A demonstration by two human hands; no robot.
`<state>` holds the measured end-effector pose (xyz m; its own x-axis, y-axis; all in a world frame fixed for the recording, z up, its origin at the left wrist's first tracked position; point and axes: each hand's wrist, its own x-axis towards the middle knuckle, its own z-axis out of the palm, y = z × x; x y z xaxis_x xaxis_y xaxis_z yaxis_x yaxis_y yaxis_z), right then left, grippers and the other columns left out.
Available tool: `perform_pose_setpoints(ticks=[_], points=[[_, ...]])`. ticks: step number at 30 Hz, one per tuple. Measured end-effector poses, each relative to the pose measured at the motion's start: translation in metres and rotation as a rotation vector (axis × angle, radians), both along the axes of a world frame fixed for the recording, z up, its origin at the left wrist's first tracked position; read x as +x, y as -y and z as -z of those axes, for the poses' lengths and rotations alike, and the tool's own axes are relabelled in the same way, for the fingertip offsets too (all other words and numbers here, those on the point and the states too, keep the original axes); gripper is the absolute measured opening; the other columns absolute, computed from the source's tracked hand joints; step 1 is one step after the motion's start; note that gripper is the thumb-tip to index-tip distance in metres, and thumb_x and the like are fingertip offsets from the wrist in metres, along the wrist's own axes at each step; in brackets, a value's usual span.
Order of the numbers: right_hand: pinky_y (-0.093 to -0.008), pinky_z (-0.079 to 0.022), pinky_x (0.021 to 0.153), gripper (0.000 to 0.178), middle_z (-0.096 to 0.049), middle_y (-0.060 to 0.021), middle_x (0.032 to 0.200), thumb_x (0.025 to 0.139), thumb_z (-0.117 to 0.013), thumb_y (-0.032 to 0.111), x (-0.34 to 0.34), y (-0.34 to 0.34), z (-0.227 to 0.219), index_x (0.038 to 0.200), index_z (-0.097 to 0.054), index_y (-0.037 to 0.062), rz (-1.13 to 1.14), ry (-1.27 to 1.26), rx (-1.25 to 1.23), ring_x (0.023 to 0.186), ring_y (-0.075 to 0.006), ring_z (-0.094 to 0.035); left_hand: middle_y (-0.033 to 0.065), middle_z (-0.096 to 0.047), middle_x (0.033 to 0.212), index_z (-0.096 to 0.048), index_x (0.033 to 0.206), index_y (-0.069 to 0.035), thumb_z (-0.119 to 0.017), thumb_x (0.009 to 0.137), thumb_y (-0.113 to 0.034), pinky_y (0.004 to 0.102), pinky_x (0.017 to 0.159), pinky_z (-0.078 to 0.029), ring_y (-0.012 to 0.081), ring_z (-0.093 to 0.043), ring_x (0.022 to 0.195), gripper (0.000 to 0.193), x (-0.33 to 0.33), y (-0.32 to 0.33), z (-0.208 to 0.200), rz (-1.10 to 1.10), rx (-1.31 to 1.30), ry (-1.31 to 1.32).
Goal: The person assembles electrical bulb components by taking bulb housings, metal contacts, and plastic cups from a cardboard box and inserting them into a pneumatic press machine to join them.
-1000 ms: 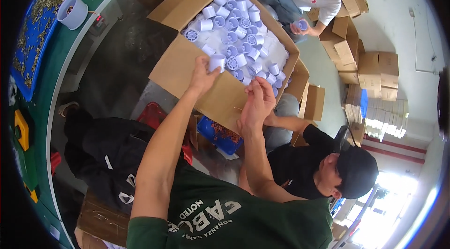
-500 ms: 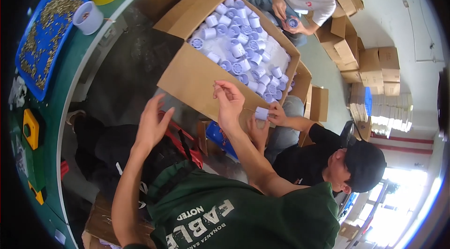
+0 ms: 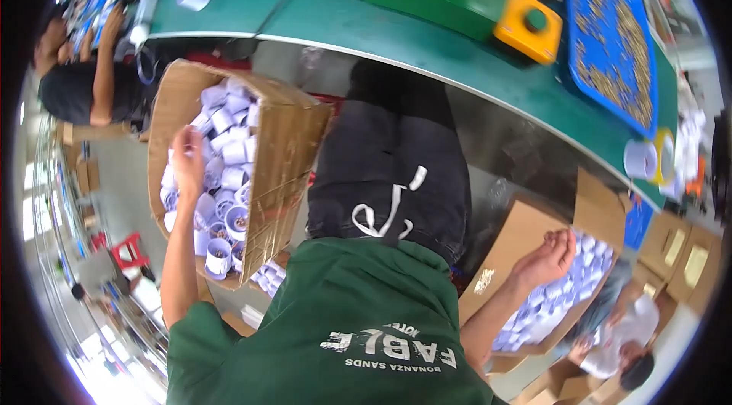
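Note:
At the left, my left hand (image 3: pixel 188 163) reaches over a tall cardboard box (image 3: pixel 284 169) full of pale lilac plastic cups (image 3: pixel 238 152). Its fingers look loosely apart among the uppermost cups, with no cup plainly in their grip. Several cups near the box's lower end hold small brass-coloured pieces (image 3: pixel 239 220). On the right, my right hand (image 3: pixel 547 257) hovers by the edge of another cardboard box (image 3: pixel 507 252) holding similar cups (image 3: pixel 568 291). Its fingers are curled together; whatever they may pinch is too small to make out.
A green workbench (image 3: pixel 320 20) crosses ahead, carrying a green device with yellow button boxes (image 3: pixel 530 25), a blue tray (image 3: pixel 576 62) of small brass-coloured parts, a lone cup (image 3: pixel 640 160) and tape (image 3: pixel 665 157). A co-worker (image 3: pixel 629 329) sits at the right, another person (image 3: pixel 91 92) far left.
My view has swung left from the right-hand box to the bench. My left hand has moved over the left box's cups; my right hand stays near the right-hand box.

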<state>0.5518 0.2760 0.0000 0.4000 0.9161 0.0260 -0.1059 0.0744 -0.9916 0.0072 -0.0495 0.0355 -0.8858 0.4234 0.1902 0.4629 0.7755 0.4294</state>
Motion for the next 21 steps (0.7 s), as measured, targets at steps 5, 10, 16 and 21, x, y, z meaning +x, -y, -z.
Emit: perform_pose_setpoints(ticks=[5,10,16,21], points=[[-0.0274,-0.046,0.073,0.016,-0.062,-0.0083,0.095,0.096,-0.053,-0.001,-0.019,-0.036,-0.017,0.11,-0.06,-0.0038,-0.066,-0.011,0.058,0.082,-0.0135,-0.055,0.0155,-0.055,0.128,-0.054,0.131,-0.008,-0.075,0.079,-0.029,0.0479,0.103,-0.036,0.0348,-0.049,0.12,0.06,0.024,0.012,0.014,0.427,-0.447,0.135],[-0.028,-0.048,0.076,0.015,-0.063,-0.0091,0.099,0.097,-0.054,0.001,-0.038,-0.05,-0.021,0.11,-0.06,-0.0034,-0.174,0.004,0.07,0.084,-0.0144,-0.056,0.0121,-0.058,0.12,-0.057,0.129,-0.011,-0.077,0.069,-0.025,0.0467,0.099,-0.035,0.031,-0.05,0.117,0.065,0.007,-0.004,0.011,0.477,-0.653,0.179],[-0.0283,-0.048,0.075,0.018,-0.065,-0.0098,0.098,0.097,-0.056,0.003,-0.051,-0.053,-0.014,0.112,-0.061,-0.0037,-0.225,0.008,0.036,0.084,-0.0151,-0.059,0.0146,-0.059,0.118,-0.056,0.13,-0.007,-0.074,0.076,-0.029,0.0449,0.1,-0.037,0.0329,-0.052,0.115,0.06,0.003,-0.001,-0.004,0.455,-0.488,0.173],[-0.0268,-0.049,0.075,0.018,-0.066,-0.0109,0.101,0.097,-0.056,0.004,-0.058,-0.054,-0.011,0.113,-0.06,-0.0035,-0.214,0.016,-0.012,0.086,-0.0153,-0.06,0.0163,-0.059,0.12,-0.057,0.124,-0.004,-0.072,0.08,-0.04,0.0451,0.102,-0.038,0.0357,-0.054,0.116,0.06,0.067,0.004,-0.078,0.511,-0.223,0.555]])
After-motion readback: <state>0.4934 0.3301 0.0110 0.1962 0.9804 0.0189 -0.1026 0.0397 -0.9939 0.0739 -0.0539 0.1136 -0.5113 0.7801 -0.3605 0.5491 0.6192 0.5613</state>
